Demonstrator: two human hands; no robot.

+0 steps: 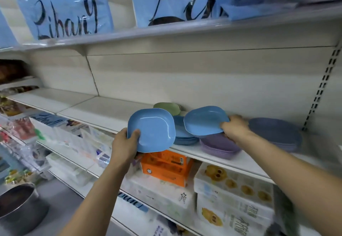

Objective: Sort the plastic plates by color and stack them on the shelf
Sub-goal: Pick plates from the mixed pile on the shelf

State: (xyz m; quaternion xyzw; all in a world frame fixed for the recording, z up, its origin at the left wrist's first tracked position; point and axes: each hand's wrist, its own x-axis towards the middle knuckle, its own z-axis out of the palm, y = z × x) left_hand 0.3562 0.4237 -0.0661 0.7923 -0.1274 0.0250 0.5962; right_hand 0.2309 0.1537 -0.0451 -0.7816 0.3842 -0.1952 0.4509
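A: Entry one: left blue plate (153, 131). Location and grip to be recorded.

B: Held at the front edge of the shelf (103, 109), tilted towards the camera. It is pinched at its near-left corner by the left hand (126, 144): the thumb is pressed on the upper face, and the fingers are hidden beneath.

A: Entry two: right blue plate (205, 120).

B: Held raised and roughly level by the right hand (235, 126), gripped at its right rim. The fingers are curled round the edge; how they lie on the underside cannot be told.

A: Destination to be noted.

B: Blue stack (182, 134), seated on the shelf between the two held plates and partly hidden by both. From the left hand's thumb it lies to the right and further back. From the right hand's fingers it lies to the left and lower.

A: Nearer hand?

B: The right is judged nearer, since its plate already hangs partly over the stack. That plate also overhangs the purple stack (219, 146), so a shift leftward is called for before release.

A: Other lots?

B: Green plates (167, 107) behind; a slate-violet stack (275, 134) at far right.
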